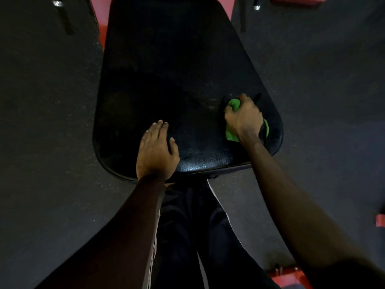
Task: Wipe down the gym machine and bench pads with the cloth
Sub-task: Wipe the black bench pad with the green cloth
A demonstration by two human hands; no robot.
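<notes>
Gripping a bunched green cloth (pixel 231 134), right hand (pixel 243 119) presses it onto the black bench pad (pixel 166 69) near its right edge; left hand (pixel 156 151) lies flat at the pad's near end, fingers straight; risk: cloth bunching further, leaving streaks unwiped.

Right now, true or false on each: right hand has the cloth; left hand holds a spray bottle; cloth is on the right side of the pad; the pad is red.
1. The right hand grips the green cloth. True.
2. The left hand holds a spray bottle. False: it rests flat on the bench pad, fingers straight, holding nothing.
3. The green cloth sits on the bench pad near its right edge. True.
4. The bench pad is red. False: the bench pad is black; only the frame beside it is red.
</notes>
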